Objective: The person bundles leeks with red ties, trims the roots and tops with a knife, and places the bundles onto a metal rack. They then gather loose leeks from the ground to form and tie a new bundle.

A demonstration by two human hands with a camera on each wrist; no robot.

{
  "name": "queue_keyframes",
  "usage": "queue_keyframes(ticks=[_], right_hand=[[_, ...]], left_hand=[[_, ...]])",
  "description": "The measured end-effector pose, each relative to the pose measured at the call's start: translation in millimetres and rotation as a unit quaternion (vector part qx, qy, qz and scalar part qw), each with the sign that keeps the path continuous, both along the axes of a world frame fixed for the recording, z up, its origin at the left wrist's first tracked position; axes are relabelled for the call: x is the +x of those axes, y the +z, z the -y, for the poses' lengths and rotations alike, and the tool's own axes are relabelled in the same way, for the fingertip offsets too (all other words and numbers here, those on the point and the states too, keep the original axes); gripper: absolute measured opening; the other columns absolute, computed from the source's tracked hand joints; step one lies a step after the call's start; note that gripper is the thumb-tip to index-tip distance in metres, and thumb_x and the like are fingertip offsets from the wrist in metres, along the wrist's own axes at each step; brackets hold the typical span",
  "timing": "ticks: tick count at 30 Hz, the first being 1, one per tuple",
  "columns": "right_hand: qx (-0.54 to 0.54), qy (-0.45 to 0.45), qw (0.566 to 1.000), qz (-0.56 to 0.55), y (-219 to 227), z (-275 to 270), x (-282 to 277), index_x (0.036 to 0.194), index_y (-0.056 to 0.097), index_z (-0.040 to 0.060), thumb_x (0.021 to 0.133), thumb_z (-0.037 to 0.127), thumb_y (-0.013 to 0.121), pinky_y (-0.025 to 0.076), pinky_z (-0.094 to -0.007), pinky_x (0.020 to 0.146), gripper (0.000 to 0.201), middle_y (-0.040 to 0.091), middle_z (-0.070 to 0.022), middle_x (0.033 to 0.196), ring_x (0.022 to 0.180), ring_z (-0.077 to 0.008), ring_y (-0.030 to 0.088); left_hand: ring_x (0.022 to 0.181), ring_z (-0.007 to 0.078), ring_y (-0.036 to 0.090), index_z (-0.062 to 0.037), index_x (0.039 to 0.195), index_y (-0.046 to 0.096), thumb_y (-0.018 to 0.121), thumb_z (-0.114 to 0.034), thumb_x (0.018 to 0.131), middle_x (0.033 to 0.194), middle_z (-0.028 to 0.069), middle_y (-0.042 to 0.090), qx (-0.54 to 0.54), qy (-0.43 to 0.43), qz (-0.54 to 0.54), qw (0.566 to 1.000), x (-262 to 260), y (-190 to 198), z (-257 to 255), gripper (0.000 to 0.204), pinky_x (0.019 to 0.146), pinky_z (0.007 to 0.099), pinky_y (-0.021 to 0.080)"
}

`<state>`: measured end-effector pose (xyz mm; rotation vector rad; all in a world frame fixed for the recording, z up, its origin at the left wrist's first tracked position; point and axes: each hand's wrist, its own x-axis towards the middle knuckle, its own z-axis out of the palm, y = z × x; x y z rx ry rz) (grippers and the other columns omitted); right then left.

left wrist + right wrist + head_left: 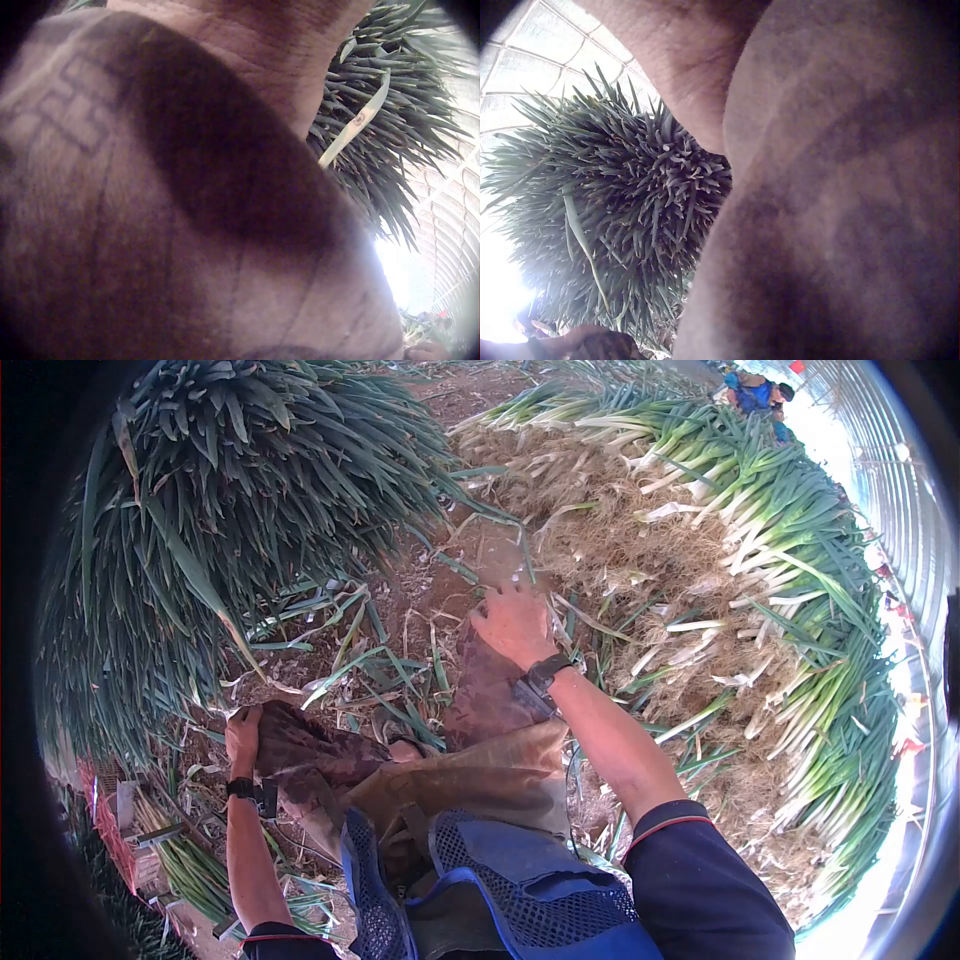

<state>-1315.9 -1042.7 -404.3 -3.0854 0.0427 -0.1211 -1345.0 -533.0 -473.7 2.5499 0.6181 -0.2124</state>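
My right hand (516,623) rests over the right knee of a pair of stained brown trousers (495,690), its fingers toward the soil. At the left knee, my left hand (243,736) lies against the outer side of the trouser cloth. Neither hand shows a tool or plant in it. Both wrist views are mostly filled by trouser fabric (150,225), with the heel of the right hand (682,67) at the top of its view. Close in front of the left hand stands a big heap of dark green leaf tops (250,490).
Rows of green onions (790,560) with white stems and a mass of dry roots (640,560) curve along the right. Loose leaves (370,670) litter the soil between. A smaller onion bundle (190,860) lies at lower left. Another person (755,395) is at the far back.
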Motion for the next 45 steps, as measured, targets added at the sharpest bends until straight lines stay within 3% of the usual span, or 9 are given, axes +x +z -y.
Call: queue_keyframes(ticks=[23, 27, 30, 31, 32, 35, 36, 37, 45], right_hand=[[0.001, 0.008, 1.0, 0.016, -2, 1, 1, 0.105, 0.071, 0.0084, 0.085, 0.045, 0.062, 0.048, -0.053, 0.089, 0.042, 0.061, -0.0104, 0.115, 0.113, -0.0294, 0.055], [0.012, 0.02, 0.999, 0.032, 1, 6, -4, 0.101, 0.071, 0.0055, 0.087, 0.042, 0.06, 0.05, -0.0503, 0.086, 0.041, 0.065, -0.0156, 0.105, 0.103, -0.0351, 0.061], [0.032, 0.071, 0.997, -0.016, 18, 5, -13, 0.091, 0.071, 0.0007, 0.087, 0.043, 0.059, 0.051, -0.0511, 0.073, 0.044, 0.068, -0.0229, 0.086, 0.086, -0.0399, 0.065], [-0.011, 0.107, 0.994, -0.018, 19, 5, -14, 0.085, 0.072, 0.0071, 0.09, 0.037, 0.057, 0.051, -0.052, 0.074, 0.033, 0.067, -0.0185, 0.087, 0.085, -0.0373, 0.066], [0.079, 0.056, 0.995, -0.012, 22, -1, -14, 0.089, 0.071, 0.0048, 0.091, 0.039, 0.058, 0.051, -0.0512, 0.077, 0.037, 0.066, -0.0197, 0.088, 0.086, -0.0398, 0.064], [-0.01, 0.058, 0.997, -0.048, 25, -3, -3, 0.108, 0.068, 0.0028, 0.087, 0.039, 0.063, 0.05, -0.0514, 0.085, 0.042, 0.064, -0.0218, 0.11, 0.102, -0.0408, 0.061], [-0.014, 0.056, 0.998, 0.013, -8, 14, 5, 0.111, 0.068, 0.0037, 0.087, 0.038, 0.064, 0.048, -0.0519, 0.089, 0.042, 0.063, -0.0216, 0.114, 0.108, -0.0416, 0.058], [-0.031, 0.044, 0.997, -0.054, 4, 9, 8, 0.113, 0.067, 0.0047, 0.086, 0.038, 0.065, 0.047, -0.0519, 0.092, 0.043, 0.062, -0.0221, 0.116, 0.111, -0.0425, 0.056], [0.013, 0.112, 0.989, -0.099, 6, 12, 30, 0.11, 0.067, -0.0002, 0.085, 0.038, 0.066, 0.049, -0.0516, 0.086, 0.045, 0.064, -0.0269, 0.107, 0.1, -0.046, 0.061]], left_hand=[[0.108, 0.042, 0.063, -0.0114, 0.113, 0.072, 0.058, -0.054, 0.085, 0.109, 0.023, 0.069, 0.002, -0.001, 0.003, 1.0, -2, 5, 4, 0.053, 0.092, 0.0447, 0.047], [0.11, 0.0401, 0.063, -0.007, 0.114, 0.071, 0.059, -0.053, 0.086, 0.111, 0.0222, 0.069, 0.019, -0.001, 0.008, 1.0, 1, -11, -4, 0.055, 0.093, 0.0438, 0.048], [0.105, 0.0357, 0.066, -0.0002, 0.111, 0.07, 0.06, -0.055, 0.087, 0.11, 0.0214, 0.07, -0.049, -0.005, 0.03, 0.998, -11, 21, 24, 0.061, 0.09, 0.0431, 0.05], [0.102, 0.0363, 0.067, -0.002, 0.107, 0.072, 0.059, -0.056, 0.087, 0.107, 0.0201, 0.071, -0.017, -0.002, -0.003, 1.0, -16, 30, 29, 0.059, 0.088, 0.0443, 0.05], [0.1, 0.0365, 0.067, -0.0043, 0.105, 0.072, 0.058, -0.056, 0.087, 0.105, 0.0199, 0.071, -0.035, -0.002, 0.03, 0.999, -12, -18, 3, 0.056, 0.088, 0.0455, 0.051], [0.107, 0.0362, 0.065, -0.0079, 0.117, 0.069, 0.06, -0.055, 0.085, 0.112, 0.0188, 0.069, -0.105, 0.072, 0.076, 0.989, -29, 19, 25, 0.058, 0.093, 0.0444, 0.05], [0.109, 0.0373, 0.064, -0.009, 0.121, 0.067, 0.061, -0.055, 0.084, 0.115, 0.0195, 0.068, -0.116, 0.053, 0.107, 0.986, -30, -7, 14, 0.059, 0.095, 0.0449, 0.049], [0.11, 0.0385, 0.063, -0.0086, 0.121, 0.067, 0.06, -0.056, 0.084, 0.113, 0.02, 0.069, -0.109, 0.065, 0.157, 0.979, -33, -14, 17, 0.06, 0.096, 0.0456, 0.049], [0.123, 0.0477, 0.049, -0.0035, 0.139, 0.048, 0.06, -0.052, 0.088, 0.141, 0.0238, 0.045, -0.135, 0.056, 0.182, 0.972, -81, 22, 38, 0.072, 0.105, 0.0473, 0.042]])
